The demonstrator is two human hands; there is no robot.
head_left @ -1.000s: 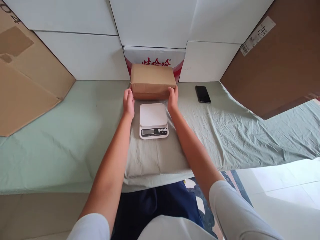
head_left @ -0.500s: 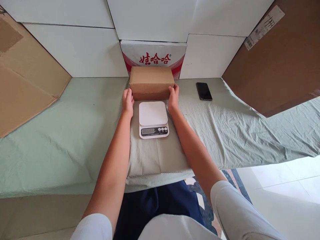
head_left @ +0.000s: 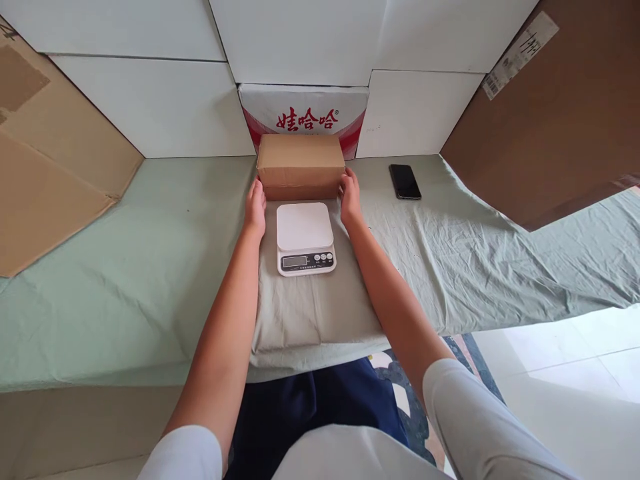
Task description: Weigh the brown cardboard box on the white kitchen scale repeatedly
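A plain brown cardboard box (head_left: 301, 175) stands on the cloth, against the printed carton at the back. Beside its left end is my left hand (head_left: 255, 205), fingers stretched forward along the side. My right hand (head_left: 349, 197) is at the right end, with its fingers loosely extended and the thumb off the front face. Whether the hidden fingertips still touch the box I cannot tell. Between my forearms lies a white kitchen scale (head_left: 305, 230), just in front of the box; its display looks blank.
A black smartphone (head_left: 405, 181) lies to the right on the green cloth (head_left: 150, 267). Behind the box is a white and red carton (head_left: 304, 100) with red lettering. Large brown cardboard panels stand at left (head_left: 55, 167) and right (head_left: 550, 127), with white panels (head_left: 300, 40) along the back.
My right hand has shifted slightly outward and its thumb has come off the box's front. The left fingers look straighter. The box and scale stay in place while the view shifts slightly.
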